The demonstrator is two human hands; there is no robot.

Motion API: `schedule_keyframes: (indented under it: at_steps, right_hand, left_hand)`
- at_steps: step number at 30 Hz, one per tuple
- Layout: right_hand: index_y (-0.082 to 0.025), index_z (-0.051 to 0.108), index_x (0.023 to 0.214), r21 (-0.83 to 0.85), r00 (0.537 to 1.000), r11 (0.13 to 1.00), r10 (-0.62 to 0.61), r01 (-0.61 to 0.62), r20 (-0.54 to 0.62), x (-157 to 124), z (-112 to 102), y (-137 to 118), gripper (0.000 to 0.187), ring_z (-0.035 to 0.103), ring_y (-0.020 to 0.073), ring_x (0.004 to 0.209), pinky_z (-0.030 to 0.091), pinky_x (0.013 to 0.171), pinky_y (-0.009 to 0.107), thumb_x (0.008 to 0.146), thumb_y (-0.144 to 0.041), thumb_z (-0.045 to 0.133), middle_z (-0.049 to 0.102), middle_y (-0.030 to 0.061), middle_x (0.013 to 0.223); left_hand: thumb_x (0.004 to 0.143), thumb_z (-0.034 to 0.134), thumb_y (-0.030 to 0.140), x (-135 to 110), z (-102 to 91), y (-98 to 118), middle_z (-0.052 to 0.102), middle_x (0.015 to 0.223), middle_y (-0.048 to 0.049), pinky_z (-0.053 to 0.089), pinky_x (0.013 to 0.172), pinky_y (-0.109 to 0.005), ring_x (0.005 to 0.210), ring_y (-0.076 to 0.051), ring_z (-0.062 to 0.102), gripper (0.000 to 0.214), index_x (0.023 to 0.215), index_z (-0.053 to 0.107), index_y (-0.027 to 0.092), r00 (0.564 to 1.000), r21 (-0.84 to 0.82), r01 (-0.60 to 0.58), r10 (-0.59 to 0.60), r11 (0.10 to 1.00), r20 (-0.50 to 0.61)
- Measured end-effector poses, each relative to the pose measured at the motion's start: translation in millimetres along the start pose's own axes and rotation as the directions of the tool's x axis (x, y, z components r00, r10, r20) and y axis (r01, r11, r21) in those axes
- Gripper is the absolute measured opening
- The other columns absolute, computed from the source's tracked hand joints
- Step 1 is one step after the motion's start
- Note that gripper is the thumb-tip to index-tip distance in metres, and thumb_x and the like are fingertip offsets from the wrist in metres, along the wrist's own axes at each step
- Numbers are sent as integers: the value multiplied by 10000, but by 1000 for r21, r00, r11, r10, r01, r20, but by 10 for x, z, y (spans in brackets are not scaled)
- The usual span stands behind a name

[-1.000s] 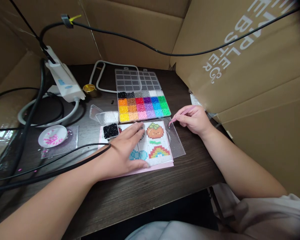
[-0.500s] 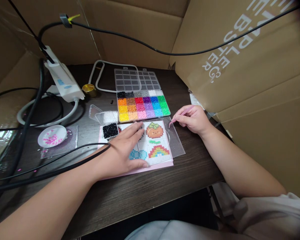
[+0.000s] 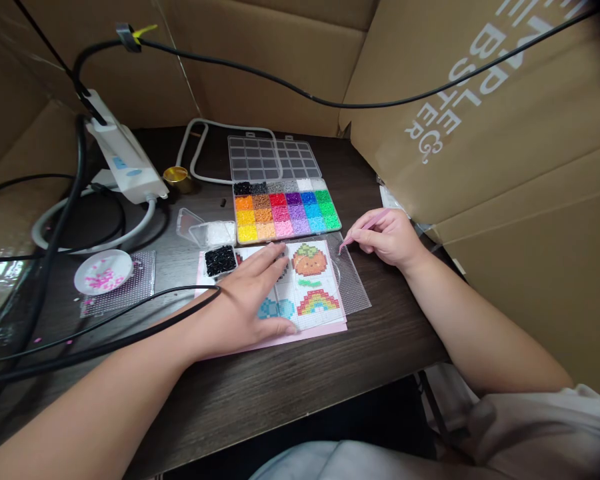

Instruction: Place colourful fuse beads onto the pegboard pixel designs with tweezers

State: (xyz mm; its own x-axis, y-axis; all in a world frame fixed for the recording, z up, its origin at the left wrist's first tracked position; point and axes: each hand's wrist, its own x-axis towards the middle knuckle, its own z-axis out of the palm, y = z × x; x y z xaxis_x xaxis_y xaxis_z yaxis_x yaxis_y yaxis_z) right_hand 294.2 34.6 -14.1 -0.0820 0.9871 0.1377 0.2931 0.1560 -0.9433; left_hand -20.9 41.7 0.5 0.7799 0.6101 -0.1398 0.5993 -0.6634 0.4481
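My left hand (image 3: 253, 290) lies flat with fingers spread on a pattern sheet (image 3: 317, 320) showing pixel pictures, such as an orange fruit and a rainbow. My right hand (image 3: 383, 237) pinches pink tweezers (image 3: 353, 237). Their bent tip points down at a clear pegboard (image 3: 357, 297), which lies partly under the sheet; whether the tip touches it or holds a bead I cannot tell. Beyond the sheet stands an open bead box (image 3: 287, 212) with beads sorted by colour. A small tub of black beads (image 3: 221, 261) sits by my left wrist, with a tub of white beads (image 3: 220, 233) behind it.
At left, a white dish (image 3: 103, 272) of pink beads rests on another pegboard (image 3: 143, 283). A power strip (image 3: 125, 153) with looped cable and a gold cup (image 3: 179, 179) stand behind. A black cable (image 3: 130, 339) crosses over my left forearm. Cardboard walls (image 3: 525, 200) enclose the table.
Both hands stay practically where they were, the left flat on the sheet and the right with the tweezers over the pegboard. The view has shifted very slightly.
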Motion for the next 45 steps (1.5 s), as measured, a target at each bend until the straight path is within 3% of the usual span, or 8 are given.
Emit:
schedule_keyframes:
  at_steps: [12, 45]
  right_hand:
    - [-178, 815, 748, 26, 1000, 1000, -4, 4, -3, -2, 5, -17, 133, 462, 78, 432, 317, 393, 230, 792, -298, 778, 735, 50, 655]
    - [-186, 816, 752, 7, 1000, 1000, -8, 8, -9, -5, 10, -36, 124, 454, 80, 426, 299, 397, 235, 789, -300, 786, 704, 31, 589]
  left_hand:
    - [751, 743, 641, -6, 16, -16, 219, 1664, -159, 249, 1246, -472, 1530, -362, 219, 979, 1520, 386, 152, 1000, -57, -14, 13, 998, -24]
    - [754, 745, 629, -1, -10, 12, 209, 1665, -169, 235, 1249, -445, 1537, -344, 209, 1000, 1527, 369, 117, 1000, -28, -1, 1, 1000, -1]
